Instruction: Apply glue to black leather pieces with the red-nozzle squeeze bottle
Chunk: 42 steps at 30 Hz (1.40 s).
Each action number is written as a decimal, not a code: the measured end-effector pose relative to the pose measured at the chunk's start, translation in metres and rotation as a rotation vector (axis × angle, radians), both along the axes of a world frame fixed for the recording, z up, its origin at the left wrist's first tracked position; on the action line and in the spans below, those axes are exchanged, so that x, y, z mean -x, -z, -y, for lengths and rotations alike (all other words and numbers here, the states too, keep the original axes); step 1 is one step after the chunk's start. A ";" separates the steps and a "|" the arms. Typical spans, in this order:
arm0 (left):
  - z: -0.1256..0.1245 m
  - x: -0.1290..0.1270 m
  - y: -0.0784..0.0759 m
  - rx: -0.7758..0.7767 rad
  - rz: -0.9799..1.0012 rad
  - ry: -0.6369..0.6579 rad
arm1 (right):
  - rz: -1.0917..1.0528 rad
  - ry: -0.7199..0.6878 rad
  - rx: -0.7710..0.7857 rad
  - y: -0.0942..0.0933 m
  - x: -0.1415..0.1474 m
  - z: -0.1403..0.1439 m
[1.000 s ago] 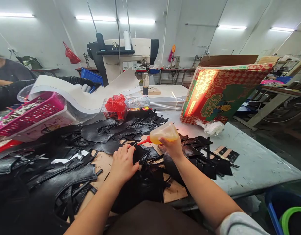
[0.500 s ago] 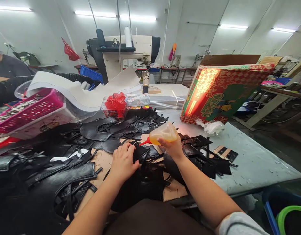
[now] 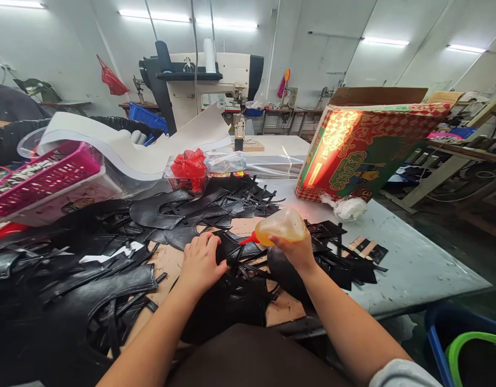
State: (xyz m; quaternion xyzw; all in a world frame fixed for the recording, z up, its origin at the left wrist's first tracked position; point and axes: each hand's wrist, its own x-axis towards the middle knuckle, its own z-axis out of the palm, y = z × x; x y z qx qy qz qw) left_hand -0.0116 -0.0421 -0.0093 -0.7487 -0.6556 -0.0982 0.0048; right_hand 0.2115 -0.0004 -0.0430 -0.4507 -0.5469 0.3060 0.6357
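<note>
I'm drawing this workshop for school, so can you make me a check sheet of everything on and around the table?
Surface: grey worktable, scuffed, with a brown cardboard mat under the work.
Job's things: clear squeeze bottle of amber liquid with a red nozzle; flat black leather cut pieces piled across the mat.
Clutter: pink plastic basket, red plastic bag, printed red-and-green cardboard box, curled white sheet.
Fingers: left hand presses a black piece; right hand holds the bottle, nozzle pointing left.
Cables: thin lines hang from the ceiling.
Surroundings: white sewing machine; another person's dark sleeve at far left.
</note>
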 end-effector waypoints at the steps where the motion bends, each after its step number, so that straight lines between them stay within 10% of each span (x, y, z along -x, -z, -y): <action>1: 0.000 0.000 0.000 -0.005 0.000 0.002 | -0.002 0.000 -0.007 0.001 -0.001 0.001; 15: -0.016 0.014 0.018 0.064 0.375 -0.001 | -0.008 0.153 -0.040 -0.002 -0.020 0.014; 26: -0.029 0.023 0.033 -0.018 0.627 -0.095 | -0.742 -0.086 0.040 -0.014 -0.029 0.013; 30: -0.023 0.024 0.023 0.046 0.648 -0.142 | -0.907 -0.250 0.121 -0.016 -0.068 0.027; 37: -0.015 0.028 -0.002 0.200 0.855 -0.189 | -0.890 0.270 0.067 0.024 -0.180 0.038; 42: -0.011 0.021 -0.008 0.275 0.857 -0.254 | -0.770 0.373 0.104 0.046 -0.226 0.032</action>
